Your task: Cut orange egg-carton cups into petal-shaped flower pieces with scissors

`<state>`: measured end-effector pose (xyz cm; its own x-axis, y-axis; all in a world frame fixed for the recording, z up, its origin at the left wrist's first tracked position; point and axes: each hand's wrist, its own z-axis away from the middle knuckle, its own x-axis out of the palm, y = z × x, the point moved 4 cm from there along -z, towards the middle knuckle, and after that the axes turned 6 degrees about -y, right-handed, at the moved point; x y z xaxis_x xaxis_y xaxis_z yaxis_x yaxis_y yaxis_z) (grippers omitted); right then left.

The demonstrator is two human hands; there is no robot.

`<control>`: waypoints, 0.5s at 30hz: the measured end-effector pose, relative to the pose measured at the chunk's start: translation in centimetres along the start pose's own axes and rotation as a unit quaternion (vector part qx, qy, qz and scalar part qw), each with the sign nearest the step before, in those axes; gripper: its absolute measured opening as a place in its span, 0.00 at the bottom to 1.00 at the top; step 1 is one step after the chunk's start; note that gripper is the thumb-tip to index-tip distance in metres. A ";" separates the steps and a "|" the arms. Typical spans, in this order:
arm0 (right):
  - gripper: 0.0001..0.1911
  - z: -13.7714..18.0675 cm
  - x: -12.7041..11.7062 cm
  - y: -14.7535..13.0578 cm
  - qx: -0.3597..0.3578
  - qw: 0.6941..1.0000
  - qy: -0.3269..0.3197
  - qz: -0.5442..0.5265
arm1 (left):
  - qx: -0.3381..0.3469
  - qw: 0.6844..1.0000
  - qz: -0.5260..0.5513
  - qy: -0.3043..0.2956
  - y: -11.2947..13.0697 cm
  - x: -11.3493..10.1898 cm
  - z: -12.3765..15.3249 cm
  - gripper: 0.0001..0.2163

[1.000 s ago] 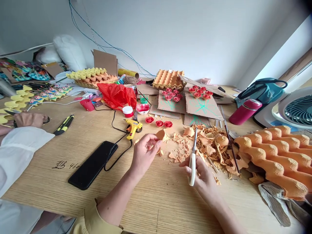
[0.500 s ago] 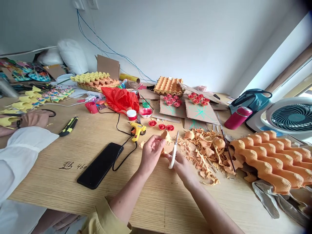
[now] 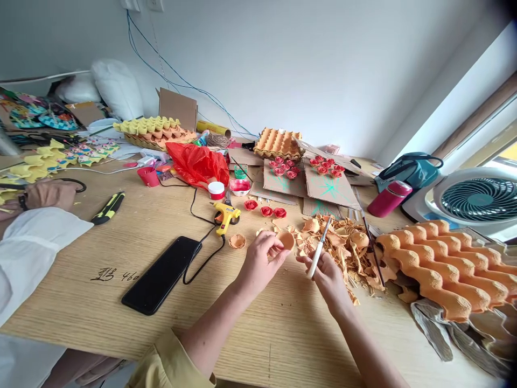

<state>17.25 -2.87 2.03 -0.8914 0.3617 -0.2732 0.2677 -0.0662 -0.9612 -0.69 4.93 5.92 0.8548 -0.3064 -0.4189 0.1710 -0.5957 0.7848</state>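
Note:
Between the thumb and fingers of my left hand [image 3: 264, 257] is an orange egg-carton cup [image 3: 287, 240], its hollow side showing. My right hand [image 3: 329, 277] grips white-handled scissors [image 3: 317, 257], blades pointing up and away, a little to the right of the cup and apart from it. Behind the scissors lies a heap of orange carton scraps [image 3: 341, 242]. A cut orange carton flower [image 3: 237, 241] rests on the table left of my left hand. Several red painted carton roses [image 3: 266, 211] stand in a row beyond my hands.
A yellow glue gun [image 3: 226, 215] and a black phone [image 3: 162, 275] lie to the left. An orange egg tray [image 3: 444, 264] sits at the right, near a pink bottle [image 3: 390, 198] and a fan [image 3: 476, 199]. At far left is another person's hand [image 3: 52, 193] beside a utility knife [image 3: 109, 208].
My right hand has moved right with the scissors, away from the cup. My left hand has shifted slightly right and turned the cup's hollow into view. The carton flower is now uncovered.

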 end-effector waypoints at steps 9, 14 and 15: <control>0.13 -8.5 -5.3 -1.8 -0.053 0.952 0.088 0.287 | 0.032 0.956 -0.268 -0.110 -0.5 3.2 0.1 0.06; 0.13 -11.8 -4.1 -1.3 -0.069 0.925 0.079 0.365 | 0.018 0.956 -0.267 -0.122 -1.4 4.0 -0.3 0.04; 0.13 -12.0 -3.9 -1.1 -0.068 0.922 0.078 0.372 | 0.014 0.956 -0.267 -0.122 -1.6 4.1 -0.3 0.04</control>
<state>24.82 6.99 4.59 -0.3816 0.3929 -0.8367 0.8373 -0.2366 -0.4930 2.66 4.84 3.07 0.5080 -0.1152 -0.8536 0.5355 -0.7340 0.4178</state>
